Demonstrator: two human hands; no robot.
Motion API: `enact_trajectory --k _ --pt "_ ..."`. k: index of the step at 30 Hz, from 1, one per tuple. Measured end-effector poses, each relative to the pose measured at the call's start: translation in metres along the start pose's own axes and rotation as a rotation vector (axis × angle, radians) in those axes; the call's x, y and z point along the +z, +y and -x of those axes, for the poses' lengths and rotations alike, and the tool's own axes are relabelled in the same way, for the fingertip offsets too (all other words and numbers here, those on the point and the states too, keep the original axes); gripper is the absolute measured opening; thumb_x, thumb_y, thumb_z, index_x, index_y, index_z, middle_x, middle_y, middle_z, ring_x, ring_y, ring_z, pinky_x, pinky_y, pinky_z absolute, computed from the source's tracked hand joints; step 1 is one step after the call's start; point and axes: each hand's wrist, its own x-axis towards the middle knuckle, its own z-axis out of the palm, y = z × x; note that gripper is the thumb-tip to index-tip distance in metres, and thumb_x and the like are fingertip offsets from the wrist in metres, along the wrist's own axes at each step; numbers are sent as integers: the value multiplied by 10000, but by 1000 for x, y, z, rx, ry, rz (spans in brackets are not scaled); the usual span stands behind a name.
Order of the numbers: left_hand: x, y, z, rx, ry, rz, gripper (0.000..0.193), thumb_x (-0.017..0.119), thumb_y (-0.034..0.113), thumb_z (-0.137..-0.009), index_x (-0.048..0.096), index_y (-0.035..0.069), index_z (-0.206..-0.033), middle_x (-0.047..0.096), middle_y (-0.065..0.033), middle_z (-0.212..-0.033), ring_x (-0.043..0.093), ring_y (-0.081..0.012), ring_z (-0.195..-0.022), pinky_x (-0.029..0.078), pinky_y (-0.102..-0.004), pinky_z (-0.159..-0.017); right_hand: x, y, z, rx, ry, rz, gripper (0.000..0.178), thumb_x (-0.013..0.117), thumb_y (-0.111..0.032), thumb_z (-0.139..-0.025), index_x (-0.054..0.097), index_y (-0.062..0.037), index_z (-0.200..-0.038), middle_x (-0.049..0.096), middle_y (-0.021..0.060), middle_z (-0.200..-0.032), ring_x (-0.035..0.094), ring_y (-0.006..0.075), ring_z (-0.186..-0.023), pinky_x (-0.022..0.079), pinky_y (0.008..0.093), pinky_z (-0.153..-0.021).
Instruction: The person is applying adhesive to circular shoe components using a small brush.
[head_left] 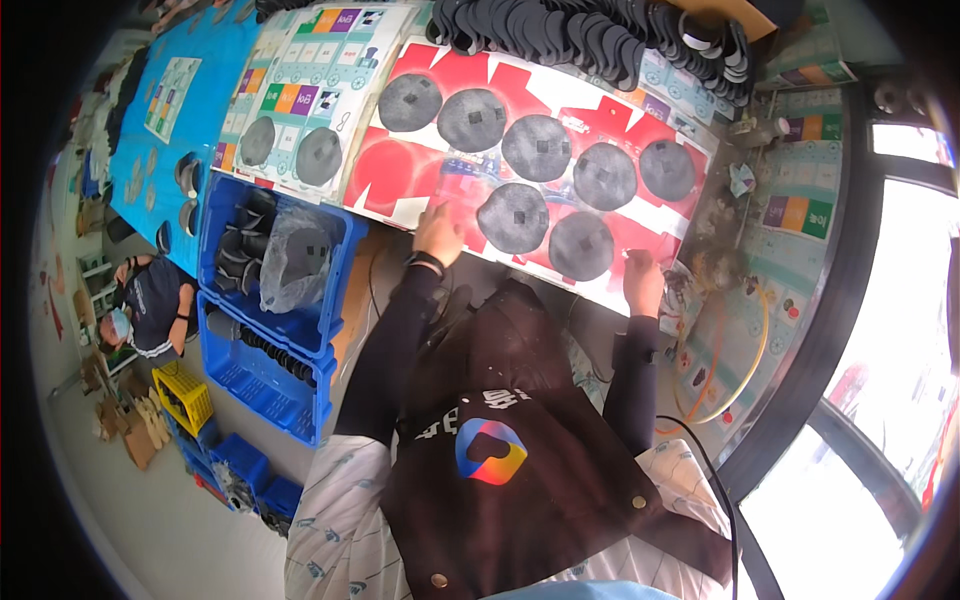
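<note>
Discs (526,166), seven dark, lie spread on the red-and-white board (385,170); their laying-out appears done, the stacked black pieces (570,45) behind apparently left. Left hand (438,236) and right hand (643,282) are at its near edge; grip cannot be determined.

Seven dark grey round discs (536,147) lie on a red-and-white flat sheet (380,165), five behind two. Behind it sit overlapping curved black pads (560,45). Left of it, a white printed sheet (289,134) bears two more discs; before that stands a blue rectangular plastic crate (347,270) containing a clear plastic bag (287,265).
</note>
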Motion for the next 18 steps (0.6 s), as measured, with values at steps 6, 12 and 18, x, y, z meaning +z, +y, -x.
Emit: enact_trajectory --k 6,12,18 --pt "56 33 0 -169 120 32 339 688 218 -847 648 22 -1120 630 -238 -1105 563 -428 -1142 473 -512 -977 10 -6 -9 84 -78 -45 165 649 -128 -930 725 -33 -1040 749 191 -920 741 344 -885 567 417 -795" --pt "70 28 -4 -229 12 -44 393 671 259 -849 675 -2 -1142 639 -241 -1116 579 -426 -1129 464 -507 -992 61 13 -17 -72 82 19 290 666 -125 -877 674 -48 -1157 646 220 -1126 604 425 -1089 491 511 -959" --pt "84 23 -21 -218 103 95 251 729 220 -859 763 17 -1003 740 -155 -885 695 -325 -904 548 -440 -830 67 7 -34 -152 20 -5 304 676 -106 -862 689 -69 -1164 605 205 -1167 562 418 -1098 476 509 -966"
